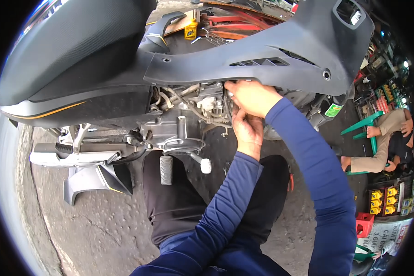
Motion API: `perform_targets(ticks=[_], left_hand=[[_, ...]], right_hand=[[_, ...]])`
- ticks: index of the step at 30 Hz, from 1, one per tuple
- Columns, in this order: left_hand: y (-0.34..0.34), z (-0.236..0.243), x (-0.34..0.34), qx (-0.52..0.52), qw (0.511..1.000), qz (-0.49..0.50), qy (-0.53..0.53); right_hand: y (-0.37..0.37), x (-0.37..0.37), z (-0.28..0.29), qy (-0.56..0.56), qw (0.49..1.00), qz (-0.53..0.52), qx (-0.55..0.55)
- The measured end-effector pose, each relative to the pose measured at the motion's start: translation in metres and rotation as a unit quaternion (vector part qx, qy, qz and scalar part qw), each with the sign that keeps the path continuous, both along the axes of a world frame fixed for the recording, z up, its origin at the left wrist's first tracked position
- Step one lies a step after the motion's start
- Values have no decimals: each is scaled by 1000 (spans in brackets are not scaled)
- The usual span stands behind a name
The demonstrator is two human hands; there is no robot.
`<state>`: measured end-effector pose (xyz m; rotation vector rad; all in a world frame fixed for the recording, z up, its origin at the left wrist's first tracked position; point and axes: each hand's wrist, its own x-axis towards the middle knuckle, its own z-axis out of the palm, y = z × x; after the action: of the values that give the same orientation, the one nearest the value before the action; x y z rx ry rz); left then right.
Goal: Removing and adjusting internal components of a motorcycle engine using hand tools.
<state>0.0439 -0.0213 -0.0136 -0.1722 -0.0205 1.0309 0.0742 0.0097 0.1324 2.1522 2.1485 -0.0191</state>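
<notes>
A grey scooter-style motorcycle (202,66) stands across the view, its engine (211,103) showing below the body panel. My right hand (255,97) reaches in under the panel's lower edge, at the right side of the engine. Its fingers are bent inward and their tips are partly hidden. Just below it, my left hand (247,131) is turned palm up, with curled fingers pointing up into the same gap. The two hands nearly touch. Whatever lies between their fingers is hidden by the hands and the panel. Hoses and cables (181,99) run left of them.
A footpeg (166,170) and a pedal (206,165) jut out between my knees. A loose grey fairing piece (99,181) lies on the concrete at left. Behind the motorcycle stand a yellow bottle (191,30) and red metal parts (234,25). A person (386,138) sits on a green chair (365,124) at right.
</notes>
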Motion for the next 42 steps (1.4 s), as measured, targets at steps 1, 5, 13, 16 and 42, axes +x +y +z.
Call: perform_targets(ticks=[1, 5, 13, 16, 42], left_hand=[[1, 1, 0, -22, 1000, -18, 6], [4, 9, -6, -30, 998, -40, 45], [1, 30, -16, -1, 999, -1, 46], [1, 32, -16, -16, 999, 7, 50], [-26, 38, -72, 187, 909, -81, 364]], right_hand=[[0, -1, -1, -22, 1000, -3, -3], [-1, -4, -1, -8, 1000, -16, -16], [-3, -10, 10, 4, 1000, -11, -6], [-3, -9, 10, 21, 1000, -14, 14], [-69, -80, 23, -91, 992, -60, 68]])
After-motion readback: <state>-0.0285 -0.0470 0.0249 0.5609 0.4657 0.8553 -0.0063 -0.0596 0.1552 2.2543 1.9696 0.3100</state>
